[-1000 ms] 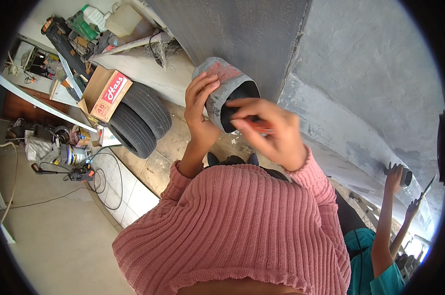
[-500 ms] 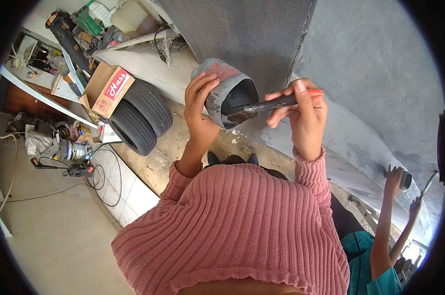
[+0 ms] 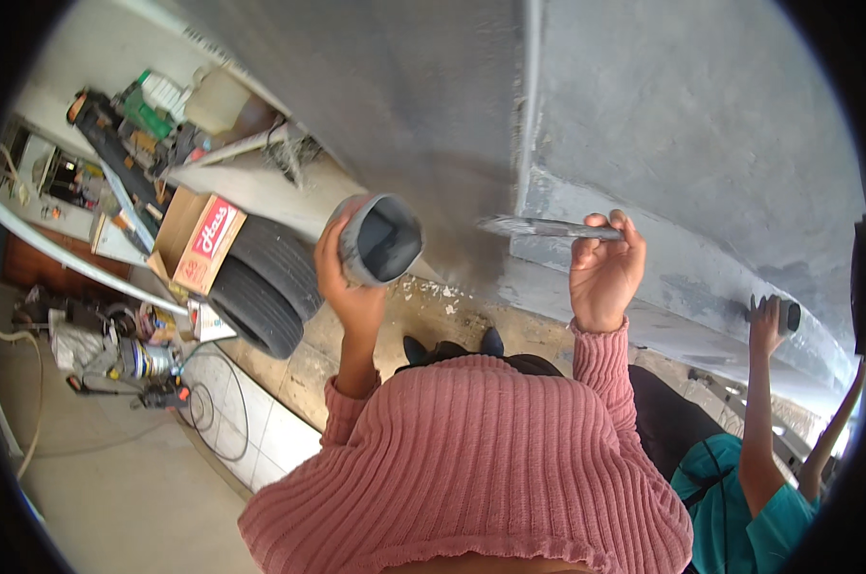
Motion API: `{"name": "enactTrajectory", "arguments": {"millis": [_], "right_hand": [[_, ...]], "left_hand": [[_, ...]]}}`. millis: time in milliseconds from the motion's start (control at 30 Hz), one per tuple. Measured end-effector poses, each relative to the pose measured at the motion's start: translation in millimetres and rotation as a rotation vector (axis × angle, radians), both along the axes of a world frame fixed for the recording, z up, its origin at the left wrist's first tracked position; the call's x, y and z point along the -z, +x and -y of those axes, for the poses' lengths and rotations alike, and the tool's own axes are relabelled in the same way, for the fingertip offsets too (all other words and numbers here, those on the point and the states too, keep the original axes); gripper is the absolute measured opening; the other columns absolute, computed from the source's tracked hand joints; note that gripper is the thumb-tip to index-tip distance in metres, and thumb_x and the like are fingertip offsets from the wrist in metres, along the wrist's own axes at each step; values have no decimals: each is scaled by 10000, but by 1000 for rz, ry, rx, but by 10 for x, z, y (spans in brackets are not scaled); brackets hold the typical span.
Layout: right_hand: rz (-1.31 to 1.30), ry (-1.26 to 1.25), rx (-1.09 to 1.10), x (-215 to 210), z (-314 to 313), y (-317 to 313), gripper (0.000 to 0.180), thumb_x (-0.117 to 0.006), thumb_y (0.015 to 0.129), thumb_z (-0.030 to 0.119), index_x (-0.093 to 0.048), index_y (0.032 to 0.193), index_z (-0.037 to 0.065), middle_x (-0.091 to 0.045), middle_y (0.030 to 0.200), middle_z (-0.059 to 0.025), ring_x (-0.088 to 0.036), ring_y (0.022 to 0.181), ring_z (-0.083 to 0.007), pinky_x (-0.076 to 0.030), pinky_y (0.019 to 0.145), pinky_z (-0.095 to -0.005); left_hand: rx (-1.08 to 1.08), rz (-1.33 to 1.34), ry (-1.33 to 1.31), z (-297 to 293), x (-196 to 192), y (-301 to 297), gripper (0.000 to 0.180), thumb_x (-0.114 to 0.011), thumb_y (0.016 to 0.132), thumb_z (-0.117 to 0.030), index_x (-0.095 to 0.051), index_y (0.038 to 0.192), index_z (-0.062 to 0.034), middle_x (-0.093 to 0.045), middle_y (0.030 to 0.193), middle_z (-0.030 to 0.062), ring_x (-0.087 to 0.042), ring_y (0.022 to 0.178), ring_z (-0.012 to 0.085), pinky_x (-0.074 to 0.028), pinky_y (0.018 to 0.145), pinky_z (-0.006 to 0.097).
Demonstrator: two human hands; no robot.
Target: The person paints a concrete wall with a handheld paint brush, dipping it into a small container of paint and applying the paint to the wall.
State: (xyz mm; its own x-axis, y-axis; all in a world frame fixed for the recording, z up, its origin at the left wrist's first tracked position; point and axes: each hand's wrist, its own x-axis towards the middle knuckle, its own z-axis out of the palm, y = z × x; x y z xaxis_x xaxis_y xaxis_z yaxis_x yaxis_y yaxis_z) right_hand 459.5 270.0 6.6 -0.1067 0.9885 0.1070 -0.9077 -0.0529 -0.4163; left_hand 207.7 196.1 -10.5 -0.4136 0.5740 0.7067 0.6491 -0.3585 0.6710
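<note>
Grey wall (image 3: 682,105) fills the right side, a dark grey panel (image 3: 404,105) takes the top middle, and a pale upright edge (image 3: 531,105) runs where the 2 meet! Just below that edge is the paintbrush (image 3: 557,229), almost level, bristles pointing left in front of the dark panel; touching it or not, I cannot tell from this angle. Right hand (image 3: 607,277) pinches the handle's far end between thumb and fingers. Across to the left hand (image 3: 333,275), curled firmly round the outside of a grey paint container (image 3: 355,251), its mouth tipped towards the viewer, its rim in full view, dark grey coating the inside.

And look at the room between the hands: a generous gap separates bristles from rim, with tan floor (image 3: 419,316) below and pale flakes (image 3: 449,308) scattered across it! Things crowd closer on the left, where 2 tyres (image 3: 270,287) sit on the floor beyond the left hand, a cardboard box (image 3: 179,230) right beside them. Way over on the right, well apart from the brush, a co-worker in a teal shirt (image 3: 715,507) has 1 hand (image 3: 764,325) on a dark block (image 3: 789,318) against the lower wall.
</note>
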Motion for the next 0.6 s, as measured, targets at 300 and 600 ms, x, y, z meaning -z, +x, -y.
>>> {"name": "enactTrajectory", "arguments": {"millis": [300, 600], "right_hand": [[-66, 163, 285, 428, -612, 275, 139, -393, 833, 211, -385, 781, 82, -567, 941, -206, -571, 650, -277, -478, 618, -336], [163, 264, 281, 831, -802, 96, 119, -372, 866, 133, -331, 822, 31, -552, 851, -248, -598, 626, -318, -535, 582, -390]], "left_hand": [[-50, -2, -152, 112, -66, -12, 776, -699, 518, 126, -396, 1215, -30, -445, 1186, 90, -468, 1052, 193, -393, 899, 286], [-49, -42, -194, 42, -100, 75, 797, -721, 509, 99, -390, 1221, -38, -438, 1186, 83, -456, 1064, 193, -384, 907, 295]]}}
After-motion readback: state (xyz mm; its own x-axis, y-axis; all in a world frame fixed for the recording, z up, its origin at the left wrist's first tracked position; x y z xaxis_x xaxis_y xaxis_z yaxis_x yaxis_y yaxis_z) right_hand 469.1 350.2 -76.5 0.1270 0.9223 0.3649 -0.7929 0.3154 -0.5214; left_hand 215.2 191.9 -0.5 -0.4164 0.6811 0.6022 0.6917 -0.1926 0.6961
